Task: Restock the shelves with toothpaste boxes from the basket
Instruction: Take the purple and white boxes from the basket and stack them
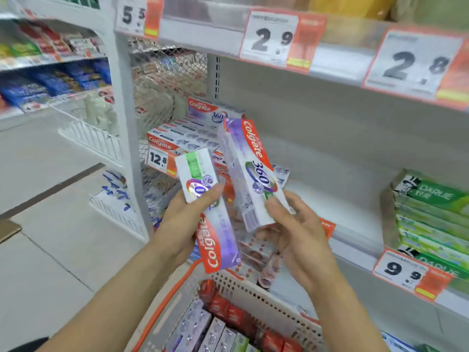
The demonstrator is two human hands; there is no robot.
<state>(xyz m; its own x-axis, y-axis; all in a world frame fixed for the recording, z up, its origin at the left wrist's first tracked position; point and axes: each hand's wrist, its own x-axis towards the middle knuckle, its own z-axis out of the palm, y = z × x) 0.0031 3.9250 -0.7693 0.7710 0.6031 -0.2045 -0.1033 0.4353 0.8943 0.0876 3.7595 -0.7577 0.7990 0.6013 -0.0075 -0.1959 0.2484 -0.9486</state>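
My left hand (181, 224) grips a white and purple Colgate 360 toothpaste box (210, 212), held lengthwise with its red logo end pointing down. My right hand (291, 229) holds a second Colgate 360 box (250, 174) by its lower end, tilted up toward the shelf. Behind both boxes, a stack of matching Colgate boxes (193, 133) lies at the left end of the white shelf (350, 240). Below my arms sits the basket (256, 298) with a beige perforated wall and orange rim, holding several purple and red toothpaste boxes (203, 331).
Green Darlie boxes (431, 214) are stacked at the right of the same shelf, with bare shelf between them and the Colgate stack. Orange price tags (411, 275) line the shelf edges. A white upright post (127, 138) and another shelving unit stand to the left, beside grey floor tiles.
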